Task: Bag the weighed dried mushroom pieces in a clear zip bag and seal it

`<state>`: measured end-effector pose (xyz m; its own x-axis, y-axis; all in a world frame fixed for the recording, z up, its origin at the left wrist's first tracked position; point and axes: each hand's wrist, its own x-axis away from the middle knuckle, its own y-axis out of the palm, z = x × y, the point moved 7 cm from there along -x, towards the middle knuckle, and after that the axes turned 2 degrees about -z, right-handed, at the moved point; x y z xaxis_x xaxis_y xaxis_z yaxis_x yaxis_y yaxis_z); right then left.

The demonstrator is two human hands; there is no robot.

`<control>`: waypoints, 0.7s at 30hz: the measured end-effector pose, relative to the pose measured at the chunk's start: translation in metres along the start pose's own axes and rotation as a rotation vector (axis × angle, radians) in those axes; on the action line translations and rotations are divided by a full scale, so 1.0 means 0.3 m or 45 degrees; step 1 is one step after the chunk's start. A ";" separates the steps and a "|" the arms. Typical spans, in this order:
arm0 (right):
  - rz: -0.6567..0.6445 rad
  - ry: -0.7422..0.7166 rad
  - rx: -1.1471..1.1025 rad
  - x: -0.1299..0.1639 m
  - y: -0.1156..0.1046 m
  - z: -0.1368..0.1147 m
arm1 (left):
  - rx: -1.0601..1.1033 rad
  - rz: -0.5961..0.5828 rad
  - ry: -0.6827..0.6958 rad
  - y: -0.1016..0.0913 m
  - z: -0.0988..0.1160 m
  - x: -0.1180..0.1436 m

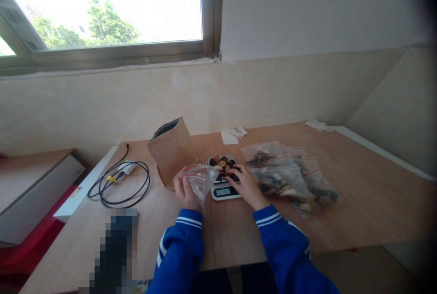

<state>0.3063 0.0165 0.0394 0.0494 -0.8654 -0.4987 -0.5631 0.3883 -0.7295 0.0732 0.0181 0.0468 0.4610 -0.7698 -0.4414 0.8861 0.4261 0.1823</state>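
Note:
My left hand (186,190) is closed on a clear zip bag (200,184), its mouth turned toward the scale. A white kitchen scale (214,194) with a small display stands just right of the bag. On its dark top lies a pile of dried slices (222,164), brown and pale with dark pieces among them. My right hand (246,186) reaches over the scale's right side, its fingers bent and closed at the edge of the pile. Exactly which pieces sit between the fingertips is hard to see.
Behind my left hand stands an open brown paper bag (172,150). Several filled zip bags (280,178) lie to the right of the scale. A coiled black cable (148,185) is at the left, with a blurred dark object (114,250) nearer me. Crumpled tissue (238,133) lies by the wall.

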 end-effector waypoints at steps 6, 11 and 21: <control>0.019 -0.055 -0.118 0.005 -0.005 0.028 | 0.189 0.040 -0.046 0.011 0.013 0.001; 0.071 -0.070 -0.211 0.005 -0.025 0.049 | 0.268 0.040 -0.035 0.021 0.025 0.004; 0.118 0.130 -0.665 -0.064 -0.150 -0.089 | 0.219 -0.078 0.092 0.040 0.045 0.016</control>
<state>0.3086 0.0073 0.0944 -0.0861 -0.8715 -0.4827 -0.8979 0.2778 -0.3415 0.0868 0.0131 0.0585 0.4066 -0.7530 -0.5174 0.9105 0.2870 0.2978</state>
